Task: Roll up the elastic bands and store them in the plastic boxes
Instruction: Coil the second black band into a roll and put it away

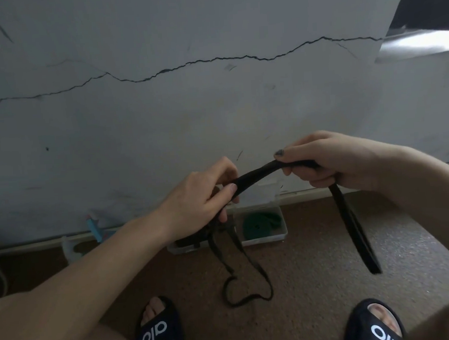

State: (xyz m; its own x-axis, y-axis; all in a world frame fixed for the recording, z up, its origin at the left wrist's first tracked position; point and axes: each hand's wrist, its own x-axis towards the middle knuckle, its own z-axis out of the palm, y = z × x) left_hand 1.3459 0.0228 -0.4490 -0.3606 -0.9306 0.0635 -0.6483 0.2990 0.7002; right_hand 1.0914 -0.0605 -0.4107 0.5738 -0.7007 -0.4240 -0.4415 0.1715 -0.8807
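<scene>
A black elastic band [255, 173] stretches between both hands above the floor. My left hand [201, 195] grips one part, and a thin loop of band hangs from it down to the carpet [246, 287]. My right hand [331, 159] grips the other part, with a flat doubled length hanging below it [355, 229]. On the floor by the wall stands a clear plastic box [282, 234] holding a rolled green band [259, 224]. Beside it on the left, a second clear box [181, 248] with dark contents is partly hidden by my left hand.
A cracked grey wall [213, 104] rises straight ahead. My feet in black slides [157, 333] [375, 326] stand on brown carpet. A clear container [69, 249] and a blue object [93, 226] sit at the wall's base on the left.
</scene>
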